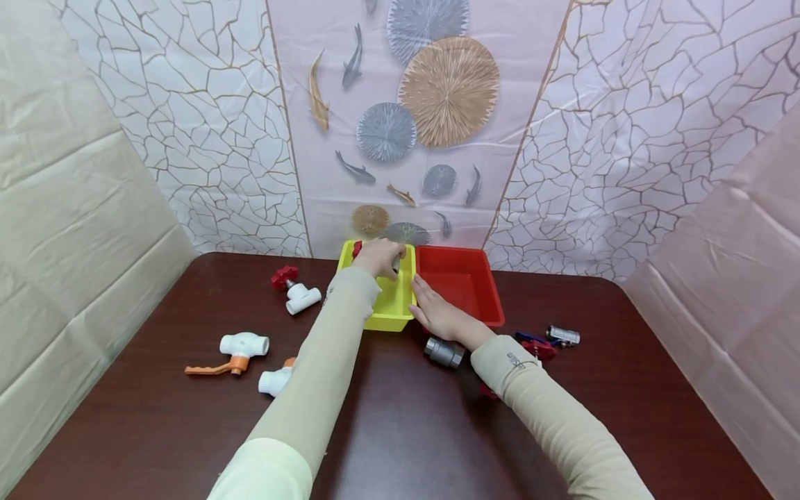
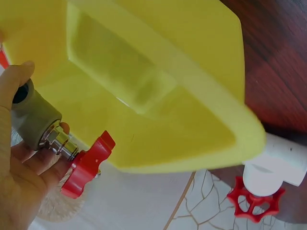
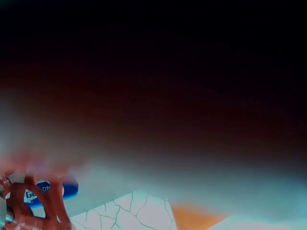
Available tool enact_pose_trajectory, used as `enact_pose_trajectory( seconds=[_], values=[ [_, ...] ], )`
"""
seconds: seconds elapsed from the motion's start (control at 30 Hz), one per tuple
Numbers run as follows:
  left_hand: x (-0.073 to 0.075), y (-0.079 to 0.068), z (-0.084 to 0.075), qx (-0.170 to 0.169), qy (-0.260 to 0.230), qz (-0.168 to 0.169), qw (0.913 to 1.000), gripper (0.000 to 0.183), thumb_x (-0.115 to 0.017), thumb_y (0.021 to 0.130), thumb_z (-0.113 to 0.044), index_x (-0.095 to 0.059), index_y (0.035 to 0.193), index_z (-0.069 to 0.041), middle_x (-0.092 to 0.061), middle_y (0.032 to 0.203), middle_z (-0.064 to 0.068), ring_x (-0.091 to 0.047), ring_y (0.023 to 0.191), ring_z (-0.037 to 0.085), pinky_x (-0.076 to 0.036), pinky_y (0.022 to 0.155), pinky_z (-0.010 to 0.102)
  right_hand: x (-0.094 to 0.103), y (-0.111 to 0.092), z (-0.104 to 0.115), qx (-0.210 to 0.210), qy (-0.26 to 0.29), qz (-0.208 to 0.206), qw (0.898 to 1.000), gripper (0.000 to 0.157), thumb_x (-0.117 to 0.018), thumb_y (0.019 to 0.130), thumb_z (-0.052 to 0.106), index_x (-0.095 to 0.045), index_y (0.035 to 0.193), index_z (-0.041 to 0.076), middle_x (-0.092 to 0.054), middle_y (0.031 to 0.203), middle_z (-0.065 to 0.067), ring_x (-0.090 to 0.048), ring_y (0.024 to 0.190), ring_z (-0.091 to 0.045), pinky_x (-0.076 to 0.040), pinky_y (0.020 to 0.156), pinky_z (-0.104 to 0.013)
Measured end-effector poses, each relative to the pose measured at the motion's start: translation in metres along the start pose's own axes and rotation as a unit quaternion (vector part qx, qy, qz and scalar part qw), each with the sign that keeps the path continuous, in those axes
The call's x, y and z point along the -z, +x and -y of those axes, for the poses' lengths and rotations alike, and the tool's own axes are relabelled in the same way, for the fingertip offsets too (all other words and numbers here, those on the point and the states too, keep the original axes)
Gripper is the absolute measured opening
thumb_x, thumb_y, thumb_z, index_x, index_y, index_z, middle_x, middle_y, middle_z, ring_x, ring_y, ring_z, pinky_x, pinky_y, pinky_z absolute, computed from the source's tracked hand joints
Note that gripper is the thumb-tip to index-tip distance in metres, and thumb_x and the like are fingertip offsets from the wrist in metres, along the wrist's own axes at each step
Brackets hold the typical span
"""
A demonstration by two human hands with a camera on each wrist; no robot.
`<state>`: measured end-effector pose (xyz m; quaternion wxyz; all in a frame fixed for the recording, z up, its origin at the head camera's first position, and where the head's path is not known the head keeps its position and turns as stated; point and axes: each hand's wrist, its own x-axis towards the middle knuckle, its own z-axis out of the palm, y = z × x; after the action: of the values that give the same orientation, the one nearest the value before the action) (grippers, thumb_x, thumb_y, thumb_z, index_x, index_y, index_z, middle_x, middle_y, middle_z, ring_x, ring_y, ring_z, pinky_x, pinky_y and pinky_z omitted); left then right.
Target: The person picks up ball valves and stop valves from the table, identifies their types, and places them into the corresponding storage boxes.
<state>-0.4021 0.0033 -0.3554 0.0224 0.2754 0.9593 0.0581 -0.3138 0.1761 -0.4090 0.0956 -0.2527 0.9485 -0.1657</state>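
Over the yellow bin [image 1: 389, 324], my left hand [image 1: 378, 257] grips a grey valve [image 2: 36, 115] with a brass-coloured stem and a red handle. The left wrist view shows the fingers and thumb curled about its grey body. My right hand [image 1: 440, 312] has its fingers straight, with the fingertips at the yellow bin's right rim, beside the red bin [image 1: 465, 285]. A grey valve body [image 1: 444, 353] lies on the table just below the right hand. Most of the right wrist view is dark and blurred, with a red handwheel [image 3: 41, 203] at its lower left.
Left on the table lie a white valve with a red handwheel [image 1: 303, 298], a white ball valve with an orange lever [image 1: 244, 344], and another white valve [image 1: 275, 382] partly behind the left sleeve. A metal valve [image 1: 564, 336] and a red handwheel [image 1: 539, 348] lie at right.
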Motion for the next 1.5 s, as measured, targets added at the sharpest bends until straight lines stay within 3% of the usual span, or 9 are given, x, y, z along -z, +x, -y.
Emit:
enact_pose_trajectory(
  seconds=[0.2,0.33,0.43,0.67,0.97,1.27,1.5],
  values=[
    [-0.009,0.006,0.003,0.025,-0.029,0.013,0.9992,0.070,-0.076,0.076,-0.011,-0.039,0.135,-0.012,-0.062,0.113,0.012,-0.059,0.105,0.026,-0.048,0.093,0.038,-0.002,0.002,-0.002,0.005,0.006,0.001,1.000,0.068,-0.036,0.101,0.033,-0.003,0.151,0.001,0.000,0.159,-0.013,-0.007,0.147,-0.031,-0.020,0.116,-0.048],
    [-0.015,0.009,0.003,0.041,-0.040,0.020,0.9981,0.081,-0.076,0.077,-0.011,-0.027,0.141,-0.007,-0.059,0.123,0.015,-0.057,0.113,0.027,-0.045,0.100,0.037,-0.004,0.005,-0.003,0.014,0.001,-0.003,1.000,0.068,-0.035,0.101,0.033,-0.003,0.151,0.001,0.000,0.159,-0.014,-0.008,0.146,-0.032,-0.020,0.116,-0.048],
    [-0.019,0.008,0.002,0.054,-0.037,0.031,0.9974,0.082,-0.076,0.077,-0.012,-0.027,0.143,-0.003,-0.057,0.128,0.015,-0.055,0.117,0.026,-0.042,0.104,0.036,-0.006,0.007,-0.002,0.014,0.001,-0.004,1.000,0.068,-0.036,0.101,0.034,-0.003,0.151,0.002,0.000,0.159,-0.013,-0.007,0.146,-0.031,-0.020,0.117,-0.047],
    [-0.025,0.011,0.006,0.057,-0.043,0.027,0.9971,0.070,-0.077,0.074,-0.014,-0.040,0.133,-0.004,-0.060,0.116,0.012,-0.057,0.111,0.027,-0.045,0.099,0.037,-0.001,0.005,-0.001,0.004,0.000,0.000,1.000,0.068,-0.037,0.101,0.033,-0.003,0.151,0.002,0.000,0.159,-0.013,-0.006,0.147,-0.030,-0.019,0.117,-0.046],
    [-0.031,0.015,0.006,0.063,-0.052,0.028,0.9962,0.082,-0.077,0.076,-0.016,-0.032,0.143,-0.005,-0.053,0.134,0.014,-0.051,0.123,0.027,-0.039,0.106,0.037,-0.003,0.004,-0.003,0.012,0.004,-0.004,1.000,0.068,-0.037,0.101,0.032,-0.003,0.151,0.001,-0.001,0.159,-0.014,-0.007,0.146,-0.032,-0.019,0.117,-0.048],
    [-0.041,0.013,0.003,0.074,-0.056,0.062,0.9938,0.062,-0.076,0.075,-0.011,-0.042,0.127,-0.004,-0.061,0.112,0.013,-0.058,0.106,0.026,-0.047,0.095,0.036,-0.004,0.000,-0.001,0.014,0.000,-0.002,1.000,0.067,-0.036,0.101,0.032,-0.005,0.150,-0.001,0.000,0.159,-0.016,-0.006,0.146,-0.031,-0.019,0.117,-0.047],
    [-0.044,0.014,-0.001,0.072,-0.025,0.061,0.9952,0.061,-0.074,0.078,-0.010,-0.041,0.129,-0.003,-0.062,0.115,0.013,-0.060,0.103,0.025,-0.049,0.092,0.036,-0.001,0.000,-0.001,0.021,0.005,-0.008,1.000,0.067,-0.038,0.101,0.029,-0.005,0.150,-0.002,-0.001,0.159,-0.017,-0.006,0.146,-0.032,-0.019,0.116,-0.048]
  ],
)
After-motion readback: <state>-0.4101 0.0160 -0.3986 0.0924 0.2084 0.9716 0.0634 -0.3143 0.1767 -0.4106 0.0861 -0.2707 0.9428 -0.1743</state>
